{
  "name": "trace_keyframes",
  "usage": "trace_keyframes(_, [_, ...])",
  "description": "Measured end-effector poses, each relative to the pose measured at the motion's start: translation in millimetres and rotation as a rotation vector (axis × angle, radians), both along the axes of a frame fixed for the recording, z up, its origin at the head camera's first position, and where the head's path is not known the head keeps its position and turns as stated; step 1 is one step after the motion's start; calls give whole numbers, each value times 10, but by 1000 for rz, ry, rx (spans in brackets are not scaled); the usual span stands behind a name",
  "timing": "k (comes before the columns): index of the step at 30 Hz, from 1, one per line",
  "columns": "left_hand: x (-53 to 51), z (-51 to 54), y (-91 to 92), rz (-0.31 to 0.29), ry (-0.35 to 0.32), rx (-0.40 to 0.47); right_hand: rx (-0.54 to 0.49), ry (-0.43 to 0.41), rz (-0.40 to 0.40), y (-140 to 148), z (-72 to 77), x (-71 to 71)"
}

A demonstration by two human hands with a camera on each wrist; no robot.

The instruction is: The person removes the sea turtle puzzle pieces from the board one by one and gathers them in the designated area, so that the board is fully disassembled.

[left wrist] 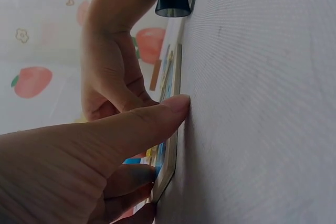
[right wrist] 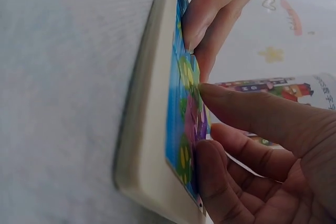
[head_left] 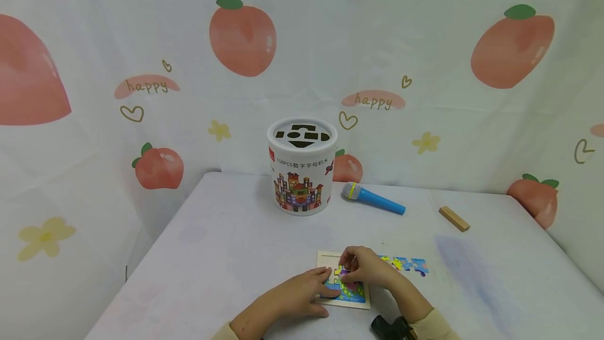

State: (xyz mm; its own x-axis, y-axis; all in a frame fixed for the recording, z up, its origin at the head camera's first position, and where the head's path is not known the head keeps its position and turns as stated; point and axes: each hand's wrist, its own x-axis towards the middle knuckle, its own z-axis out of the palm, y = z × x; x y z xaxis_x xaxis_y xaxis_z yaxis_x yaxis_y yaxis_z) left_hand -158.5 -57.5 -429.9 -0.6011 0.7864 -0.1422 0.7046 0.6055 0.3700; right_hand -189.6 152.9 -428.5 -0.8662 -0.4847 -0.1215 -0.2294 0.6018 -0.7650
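Note:
A picture puzzle in a pale wooden frame (head_left: 343, 304) lies on the table, with blue, green and pink pieces in its lower part. My left hand (head_left: 302, 294) lies with spread fingers over its left side, fingertips on the pieces; in the left wrist view its thumb touches the frame's edge (left wrist: 171, 161). Over the upper middle, my right hand (head_left: 370, 268) has its fingers curled. In the right wrist view its thumb and fingers (right wrist: 212, 163) pinch a purple piece (right wrist: 201, 127) at the puzzle's surface. The piece's outline is mostly hidden.
More joined pieces (head_left: 419, 265) lie right of the frame. Behind stand a white tub (head_left: 302, 182) with a holed lid, a blue toy microphone (head_left: 379, 202) and a wooden block (head_left: 454, 219). A black device (head_left: 389, 328) is at the right wrist. A printed cloth hangs behind.

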Motion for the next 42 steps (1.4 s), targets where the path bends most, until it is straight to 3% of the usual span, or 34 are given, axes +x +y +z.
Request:
trace_keyframes(14, [-10, -15, 3, 28, -41, 7, -74, -44, -2, 21, 36, 13])
trace_keyframes(25, [-5, -15, -4, -5, -4, 18, -172, -121, 3, 56, -5, -3])
trace_keyframes(42, [8, -9, -3, 4, 7, 6, -201, -145, -33, 283, 3, -13])
